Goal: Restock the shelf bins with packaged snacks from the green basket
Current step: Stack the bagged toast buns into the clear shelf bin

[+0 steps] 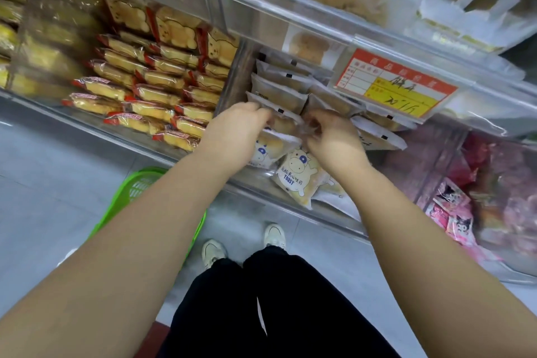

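Clear shelf bins crowd the aisle as left hand and right hand pinch one toast pack, slotting it upright among others, green basket waiting on the floor.

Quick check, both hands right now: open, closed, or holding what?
Left hand: fingers curled, pinching a pale toast packet in the bin.
Right hand: fingers curled on the same packet.

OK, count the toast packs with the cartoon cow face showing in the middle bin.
2. One cow toast pack lies at the bin's front, below the right hand; a second cow pack sits left of it, partly under the left hand. Others may be hidden beneath.
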Demonstrator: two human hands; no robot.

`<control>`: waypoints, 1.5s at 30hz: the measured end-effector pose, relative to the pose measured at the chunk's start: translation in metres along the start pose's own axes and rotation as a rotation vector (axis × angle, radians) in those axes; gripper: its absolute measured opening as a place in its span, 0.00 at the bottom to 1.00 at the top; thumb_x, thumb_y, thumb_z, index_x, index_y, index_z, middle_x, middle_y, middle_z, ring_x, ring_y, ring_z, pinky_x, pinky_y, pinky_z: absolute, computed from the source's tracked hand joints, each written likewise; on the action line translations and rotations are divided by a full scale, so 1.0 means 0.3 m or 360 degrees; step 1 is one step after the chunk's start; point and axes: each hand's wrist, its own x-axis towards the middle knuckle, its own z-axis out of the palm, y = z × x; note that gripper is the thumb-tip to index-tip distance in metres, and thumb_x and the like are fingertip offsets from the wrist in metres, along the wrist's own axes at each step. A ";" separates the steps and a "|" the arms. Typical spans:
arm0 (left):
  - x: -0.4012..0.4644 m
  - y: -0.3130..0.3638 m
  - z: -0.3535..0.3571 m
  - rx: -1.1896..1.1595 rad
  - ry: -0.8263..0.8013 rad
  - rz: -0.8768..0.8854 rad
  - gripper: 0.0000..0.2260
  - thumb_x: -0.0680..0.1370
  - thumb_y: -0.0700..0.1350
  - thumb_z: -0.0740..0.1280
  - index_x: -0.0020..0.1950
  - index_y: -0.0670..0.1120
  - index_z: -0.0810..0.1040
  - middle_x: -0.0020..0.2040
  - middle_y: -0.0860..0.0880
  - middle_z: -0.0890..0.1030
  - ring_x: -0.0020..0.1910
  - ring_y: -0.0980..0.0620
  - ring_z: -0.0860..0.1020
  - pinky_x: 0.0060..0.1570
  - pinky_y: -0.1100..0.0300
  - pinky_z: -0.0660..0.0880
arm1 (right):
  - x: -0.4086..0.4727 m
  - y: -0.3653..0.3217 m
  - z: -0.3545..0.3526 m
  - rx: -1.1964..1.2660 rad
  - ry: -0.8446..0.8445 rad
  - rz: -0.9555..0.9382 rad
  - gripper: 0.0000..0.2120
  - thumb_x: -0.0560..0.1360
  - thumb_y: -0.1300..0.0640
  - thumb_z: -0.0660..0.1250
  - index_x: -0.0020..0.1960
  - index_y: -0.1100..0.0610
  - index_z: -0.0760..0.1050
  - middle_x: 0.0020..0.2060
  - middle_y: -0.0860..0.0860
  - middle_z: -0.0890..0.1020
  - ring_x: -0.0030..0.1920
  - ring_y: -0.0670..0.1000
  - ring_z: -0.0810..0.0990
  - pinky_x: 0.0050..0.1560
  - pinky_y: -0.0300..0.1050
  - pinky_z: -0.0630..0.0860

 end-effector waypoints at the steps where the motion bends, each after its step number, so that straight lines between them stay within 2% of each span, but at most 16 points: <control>1: 0.008 0.010 0.007 0.0116 -0.0053 -0.0032 0.20 0.72 0.28 0.60 0.61 0.43 0.74 0.54 0.43 0.77 0.57 0.42 0.73 0.53 0.47 0.74 | -0.029 0.020 -0.002 -0.0117 0.0046 -0.0064 0.15 0.74 0.56 0.64 0.59 0.57 0.75 0.54 0.56 0.79 0.54 0.57 0.77 0.50 0.47 0.73; 4: 0.023 0.026 0.013 0.0327 -0.0120 -0.0075 0.18 0.71 0.28 0.60 0.59 0.39 0.74 0.55 0.41 0.76 0.56 0.41 0.73 0.49 0.50 0.72 | -0.112 0.057 -0.005 -0.0527 0.0183 -0.0107 0.19 0.73 0.53 0.66 0.61 0.59 0.73 0.55 0.58 0.78 0.56 0.59 0.75 0.51 0.49 0.71; 7: 0.035 0.033 0.011 0.0427 -0.0204 -0.0070 0.15 0.72 0.28 0.61 0.56 0.39 0.76 0.53 0.41 0.77 0.54 0.41 0.75 0.48 0.51 0.72 | -0.158 0.069 -0.003 -0.0676 0.0086 0.0084 0.18 0.73 0.48 0.66 0.58 0.57 0.74 0.51 0.57 0.80 0.53 0.59 0.76 0.48 0.49 0.71; 9: 0.050 0.031 0.010 0.0352 -0.0209 -0.0159 0.13 0.73 0.29 0.60 0.54 0.39 0.77 0.51 0.40 0.79 0.52 0.40 0.76 0.48 0.50 0.74 | -0.181 0.086 -0.022 -0.0321 -0.0008 0.0242 0.09 0.72 0.49 0.68 0.45 0.54 0.76 0.39 0.52 0.79 0.45 0.59 0.76 0.38 0.45 0.68; 11: 0.078 0.031 0.007 0.0171 -0.0178 -0.0327 0.12 0.74 0.30 0.61 0.53 0.39 0.78 0.51 0.39 0.79 0.50 0.40 0.78 0.50 0.49 0.76 | -0.211 0.111 -0.051 0.0022 -0.0040 0.0312 0.11 0.69 0.52 0.72 0.35 0.52 0.71 0.31 0.46 0.74 0.37 0.54 0.73 0.32 0.43 0.63; 14: 0.113 0.027 0.006 -0.0127 -0.0147 -0.0535 0.11 0.75 0.34 0.63 0.55 0.42 0.79 0.54 0.42 0.80 0.52 0.42 0.78 0.53 0.52 0.76 | -0.263 0.105 -0.062 0.0276 -0.0091 0.0127 0.12 0.68 0.57 0.74 0.32 0.49 0.72 0.37 0.46 0.79 0.36 0.46 0.75 0.32 0.39 0.66; 19: 0.130 0.031 -0.050 -0.0708 -0.0285 -0.0476 0.14 0.76 0.33 0.61 0.58 0.45 0.79 0.57 0.47 0.80 0.52 0.54 0.78 0.49 0.68 0.73 | -0.196 0.038 0.051 0.0534 -0.0083 0.0064 0.06 0.70 0.62 0.69 0.37 0.56 0.74 0.38 0.53 0.83 0.32 0.47 0.74 0.32 0.39 0.68; 22: 0.081 0.015 -0.080 -0.0956 -0.0150 -0.0355 0.14 0.78 0.34 0.59 0.55 0.51 0.78 0.53 0.54 0.79 0.37 0.69 0.75 0.36 0.77 0.69 | -0.128 0.006 0.102 0.0713 -0.0012 0.0080 0.11 0.70 0.63 0.71 0.35 0.52 0.72 0.37 0.52 0.81 0.32 0.42 0.73 0.31 0.27 0.67; 24: 0.041 -0.006 -0.081 -0.0967 -0.0161 -0.0245 0.11 0.77 0.40 0.63 0.56 0.53 0.78 0.52 0.57 0.78 0.41 0.71 0.73 0.45 0.74 0.69 | -0.109 -0.006 0.125 0.0813 -0.0089 0.0111 0.15 0.70 0.63 0.71 0.34 0.48 0.70 0.36 0.50 0.80 0.34 0.43 0.75 0.36 0.31 0.72; 26: -0.003 -0.019 -0.077 -0.0895 -0.0345 -0.0131 0.12 0.75 0.45 0.69 0.58 0.52 0.77 0.53 0.56 0.78 0.42 0.73 0.73 0.47 0.77 0.67 | -0.107 -0.005 0.136 0.0835 -0.0151 0.0102 0.15 0.71 0.64 0.70 0.34 0.48 0.70 0.36 0.49 0.79 0.37 0.48 0.77 0.43 0.44 0.76; 28: -0.037 -0.030 -0.053 -0.0562 -0.0476 -0.0053 0.17 0.71 0.48 0.73 0.59 0.51 0.77 0.57 0.54 0.78 0.50 0.65 0.74 0.50 0.72 0.66 | -0.119 0.007 0.131 0.0994 -0.0154 0.0101 0.14 0.71 0.65 0.70 0.34 0.50 0.71 0.40 0.51 0.80 0.43 0.52 0.79 0.48 0.48 0.78; 32: -0.056 -0.017 -0.020 -0.0101 -0.0400 -0.0038 0.14 0.74 0.42 0.69 0.59 0.49 0.77 0.59 0.50 0.78 0.59 0.49 0.73 0.58 0.54 0.70 | -0.142 0.044 0.122 0.1356 -0.0158 0.0146 0.13 0.71 0.67 0.70 0.35 0.52 0.71 0.47 0.51 0.80 0.46 0.52 0.80 0.42 0.37 0.77; 36: -0.036 -0.023 -0.030 0.0175 -0.0311 0.0060 0.15 0.74 0.34 0.64 0.57 0.48 0.77 0.57 0.48 0.78 0.58 0.48 0.74 0.52 0.51 0.73 | -0.123 0.032 0.159 0.1230 -0.0244 0.0266 0.13 0.73 0.65 0.68 0.35 0.52 0.70 0.44 0.50 0.80 0.45 0.50 0.81 0.47 0.49 0.77; 39: -0.013 -0.024 -0.023 0.0422 -0.0514 -0.0001 0.20 0.73 0.32 0.62 0.61 0.48 0.74 0.60 0.46 0.76 0.58 0.45 0.75 0.53 0.52 0.73 | -0.103 0.009 0.170 0.0957 -0.0345 0.0197 0.15 0.74 0.67 0.66 0.36 0.51 0.68 0.36 0.46 0.79 0.38 0.41 0.80 0.39 0.36 0.75; 41: -0.005 -0.016 -0.010 0.0497 -0.0598 -0.0018 0.22 0.72 0.30 0.60 0.63 0.46 0.73 0.60 0.45 0.76 0.58 0.43 0.75 0.54 0.50 0.74 | -0.103 0.022 0.146 0.0747 -0.0394 0.0123 0.14 0.73 0.69 0.63 0.38 0.51 0.70 0.35 0.45 0.77 0.36 0.44 0.77 0.32 0.28 0.69; 45: -0.009 -0.010 0.013 0.0412 -0.0532 0.0030 0.20 0.73 0.37 0.64 0.64 0.49 0.72 0.62 0.47 0.75 0.62 0.47 0.71 0.60 0.50 0.70 | -0.129 0.111 0.049 0.0354 0.0232 0.0130 0.06 0.71 0.67 0.65 0.46 0.59 0.75 0.43 0.53 0.79 0.38 0.52 0.75 0.35 0.38 0.64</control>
